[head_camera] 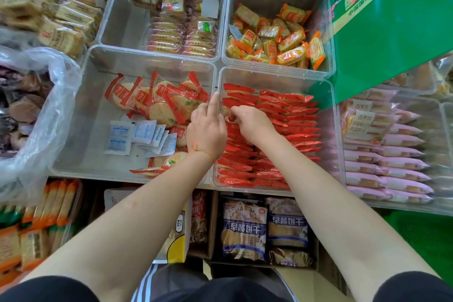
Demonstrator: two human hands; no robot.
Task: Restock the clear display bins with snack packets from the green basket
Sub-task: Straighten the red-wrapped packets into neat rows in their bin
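Two hands: both are working at the far-left corner of the near-right clear bin [333, 130], right over the rows of red packets [282, 115].
Left hand [207, 130]: index finger sticks straight up along the wall between the two near bins, the other fingers curl down. Can't tell if it's actually holding a packet.
Right hand [250, 122]: fingers are bent down into the red rows, looks like it's pinching or tucking a packet, but the grip is hidden.
Red rows: standing on edge, packed tight. My guess is that forcing one more in could buckle the row or pop a neighbour out.
Near-left bin [81, 130]: round cracker packs [159, 105] in a loose heap with white sachets [139, 135]. A bumped packet could slide over the wall and mix in.
Green basket [416, 235]: I only see a green mesh bit at the right edge, probably the basket, well apart from the hands. Long reach, so drops seem likely.
Yellow packets [277, 39]: far-right bin, untouched.
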